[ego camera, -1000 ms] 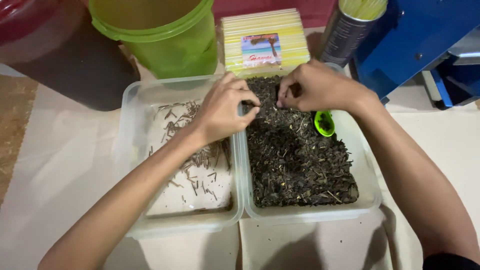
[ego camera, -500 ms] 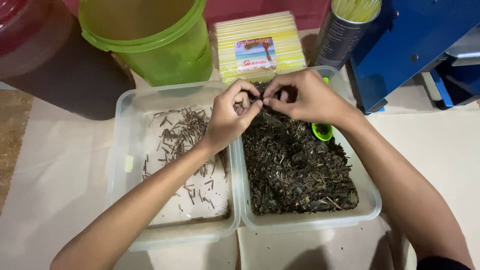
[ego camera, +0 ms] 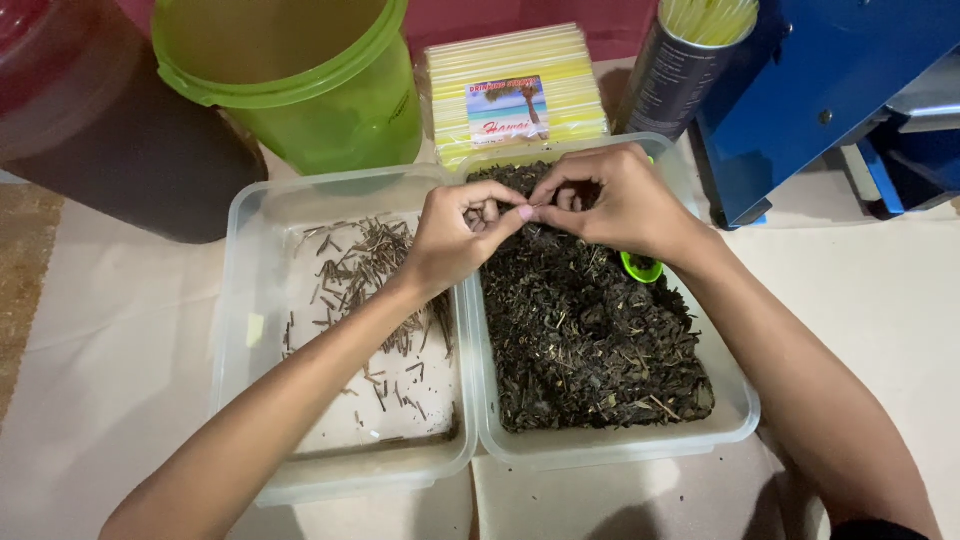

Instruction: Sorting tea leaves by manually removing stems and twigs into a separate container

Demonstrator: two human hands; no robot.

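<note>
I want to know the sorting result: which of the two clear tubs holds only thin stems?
The left clear tub: only scattered thin stems on its pale bottom. The right clear tub is filled with dark dried leaves.

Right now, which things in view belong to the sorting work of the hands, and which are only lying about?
In use: left hand, right hand, tub of dark dried leaves, tub of picked-out stems.

Lying about: green scoop, green bucket, pack of straws, dark can, blue machine.

clear plastic tubs (ego camera: 350, 470), rough dried leaves (ego camera: 590, 340), perhaps tea
</note>
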